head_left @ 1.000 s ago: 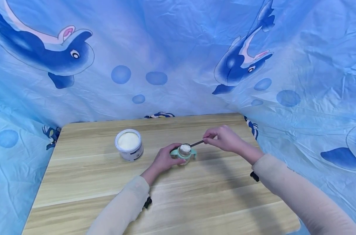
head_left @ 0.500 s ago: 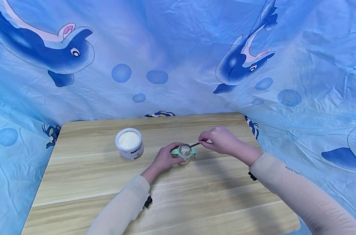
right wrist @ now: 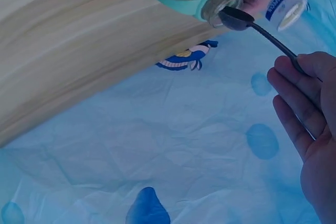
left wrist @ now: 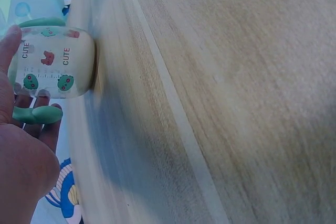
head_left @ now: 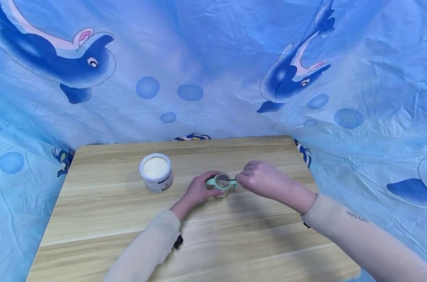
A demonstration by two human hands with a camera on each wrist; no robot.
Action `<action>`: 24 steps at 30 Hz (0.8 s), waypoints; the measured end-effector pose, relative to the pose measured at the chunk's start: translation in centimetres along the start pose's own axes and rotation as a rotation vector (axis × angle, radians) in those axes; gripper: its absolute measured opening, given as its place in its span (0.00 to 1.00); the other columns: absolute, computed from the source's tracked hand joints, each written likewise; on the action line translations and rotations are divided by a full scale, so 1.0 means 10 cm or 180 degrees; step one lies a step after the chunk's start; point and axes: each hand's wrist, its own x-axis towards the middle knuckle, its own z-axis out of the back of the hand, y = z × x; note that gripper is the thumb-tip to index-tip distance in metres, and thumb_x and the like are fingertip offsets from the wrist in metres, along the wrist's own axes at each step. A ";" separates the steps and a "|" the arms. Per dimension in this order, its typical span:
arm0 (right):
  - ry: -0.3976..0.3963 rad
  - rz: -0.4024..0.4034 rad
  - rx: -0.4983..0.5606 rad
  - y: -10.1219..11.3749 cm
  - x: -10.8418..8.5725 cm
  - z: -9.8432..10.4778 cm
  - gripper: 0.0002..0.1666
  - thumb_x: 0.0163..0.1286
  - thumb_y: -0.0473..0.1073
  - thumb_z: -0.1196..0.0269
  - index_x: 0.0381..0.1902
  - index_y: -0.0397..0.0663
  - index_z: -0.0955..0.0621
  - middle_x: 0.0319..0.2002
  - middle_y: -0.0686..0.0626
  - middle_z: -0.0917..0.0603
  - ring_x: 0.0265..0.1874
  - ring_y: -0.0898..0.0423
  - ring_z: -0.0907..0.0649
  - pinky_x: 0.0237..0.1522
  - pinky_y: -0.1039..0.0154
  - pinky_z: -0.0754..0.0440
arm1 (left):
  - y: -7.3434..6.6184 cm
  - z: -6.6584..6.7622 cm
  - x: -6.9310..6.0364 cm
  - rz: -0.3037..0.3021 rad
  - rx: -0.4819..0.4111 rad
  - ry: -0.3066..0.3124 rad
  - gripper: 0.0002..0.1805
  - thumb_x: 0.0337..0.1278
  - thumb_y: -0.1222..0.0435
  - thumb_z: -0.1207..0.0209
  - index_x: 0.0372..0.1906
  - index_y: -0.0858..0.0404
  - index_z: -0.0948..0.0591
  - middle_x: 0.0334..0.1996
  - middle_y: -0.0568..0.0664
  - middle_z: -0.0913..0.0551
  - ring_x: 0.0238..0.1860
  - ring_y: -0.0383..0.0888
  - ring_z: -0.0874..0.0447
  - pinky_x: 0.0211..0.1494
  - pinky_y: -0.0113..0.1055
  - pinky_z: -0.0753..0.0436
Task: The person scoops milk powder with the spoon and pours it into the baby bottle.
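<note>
On the wooden table stands a clear baby bottle [head_left: 220, 192] with green handles and printed cartoon figures. My left hand [head_left: 198, 190] grips it from the left, the thumb on the near side. Pale contents show through the wall of the bottle [left wrist: 50, 59] in the left wrist view. My right hand [head_left: 261, 180] pinches the handle of a dark spoon [right wrist: 272, 38]. The spoon's bowl lies tipped over at the bottle's open mouth, its dark side showing in the right wrist view. Part of the handle is hidden by the fingers.
An open white can [head_left: 158, 184] filled with pale powder stands to the left of the bottle. The wooden table [head_left: 100, 219] ends at the back against a blue sheet [head_left: 213, 51] printed with dolphins. Black wrist straps show at both sleeves.
My right hand has turned over and moved slightly left and down, tipping the spoon. The white heap on the spoon has gone from it. My left hand and the bottle stay put.
</note>
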 end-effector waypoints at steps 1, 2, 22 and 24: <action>-0.0005 0.0010 -0.0010 0.01 -0.01 0.00 0.20 0.65 0.28 0.31 0.22 0.50 0.28 0.15 0.57 0.25 0.20 0.60 0.22 0.28 0.64 0.20 | 0.00 0.00 0.00 0.0000 0.0005 -0.0003 0.40 0.47 0.52 0.16 0.69 0.45 0.18 0.62 0.41 0.13 0.65 0.47 0.17 0.72 0.49 0.22; -0.0014 0.0013 -0.0011 0.01 -0.01 0.00 0.20 0.65 0.27 0.32 0.22 0.50 0.28 0.15 0.57 0.25 0.21 0.60 0.22 0.29 0.64 0.20 | 0.00 0.00 0.00 0.0005 0.0012 -0.0005 0.40 0.47 0.52 0.16 0.69 0.45 0.18 0.62 0.41 0.13 0.65 0.47 0.17 0.72 0.49 0.22; -0.0027 -0.1856 0.1621 -0.23 -0.39 -0.07 0.04 0.71 0.35 0.28 0.41 0.48 0.09 0.35 0.54 0.07 0.35 0.57 0.09 0.35 0.58 0.11 | -0.03 0.03 0.00 0.0053 0.0064 0.0084 0.41 0.48 0.52 0.17 0.71 0.45 0.19 0.64 0.44 0.14 0.66 0.49 0.18 0.73 0.49 0.22; -0.0007 -0.2229 0.1953 -0.27 -0.46 -0.09 0.04 0.73 0.36 0.29 0.41 0.50 0.09 0.35 0.56 0.07 0.36 0.58 0.09 0.37 0.59 0.12 | -0.03 0.04 0.00 0.0063 0.0050 0.0109 0.41 0.49 0.51 0.17 0.71 0.45 0.20 0.64 0.44 0.15 0.66 0.49 0.18 0.73 0.50 0.22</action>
